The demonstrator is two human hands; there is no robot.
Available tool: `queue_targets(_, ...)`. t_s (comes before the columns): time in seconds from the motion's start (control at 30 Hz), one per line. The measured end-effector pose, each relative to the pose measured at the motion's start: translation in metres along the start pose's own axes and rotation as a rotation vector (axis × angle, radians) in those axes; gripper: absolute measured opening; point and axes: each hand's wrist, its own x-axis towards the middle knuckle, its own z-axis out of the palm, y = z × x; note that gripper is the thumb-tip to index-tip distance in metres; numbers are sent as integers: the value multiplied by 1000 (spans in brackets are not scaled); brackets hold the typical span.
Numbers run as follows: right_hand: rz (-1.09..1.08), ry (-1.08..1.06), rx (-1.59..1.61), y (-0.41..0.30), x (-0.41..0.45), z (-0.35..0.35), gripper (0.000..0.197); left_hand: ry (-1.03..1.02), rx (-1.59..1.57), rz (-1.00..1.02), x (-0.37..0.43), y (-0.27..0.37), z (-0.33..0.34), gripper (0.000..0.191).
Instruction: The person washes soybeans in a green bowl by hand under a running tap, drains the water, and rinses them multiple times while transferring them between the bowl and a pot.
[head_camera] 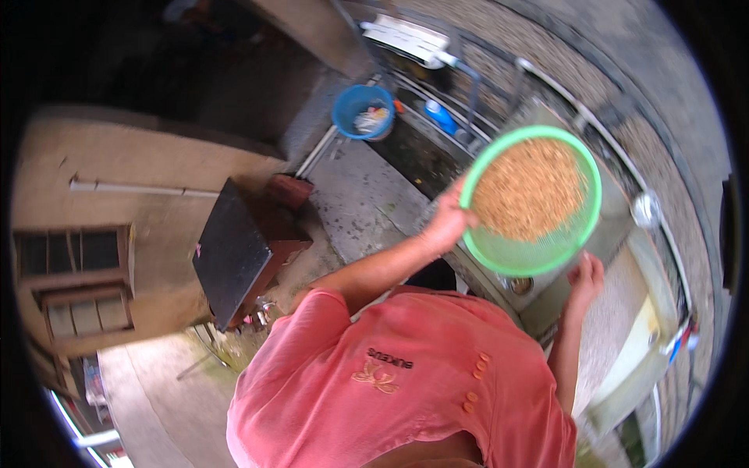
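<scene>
My left hand (pixel 447 221) grips the left rim of a round, light-green plastic mesh sieve (pixel 515 257). A layer of small, tan, dried-looking pieces (pixel 529 190) covers most of the mesh; their exact kind is too blurred to tell. The sieve is held above a grey sink, and its lower mesh shows bare. Close to the lower right rim is my right hand (pixel 585 278), fingers curled. Whether it touches the rim cannot be told. Just below the sieve, a round drain (pixel 521 285) shows in the sink floor.
A blue plastic bucket (pixel 363 111) with litter stands beyond the concrete slab (pixel 368 193). Near it is a blue bottle (pixel 442 117). At left are a dark-topped cabinet (pixel 234 257) and a red brick (pixel 289 190). A white pipe (pixel 608 134) runs behind the sink; a pale basin (pixel 620 351) adjoins it.
</scene>
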Motion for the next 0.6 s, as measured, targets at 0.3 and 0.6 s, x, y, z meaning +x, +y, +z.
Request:
queue_targets(0.3,-145,-935,521,-115,-24,69,26,-33,-156,-188,3,-22,-9,85)
queue_targets(0.6,-606,-82,-591,-24,28,-17,38,-37,-153,-457,10,-29,-6,74)
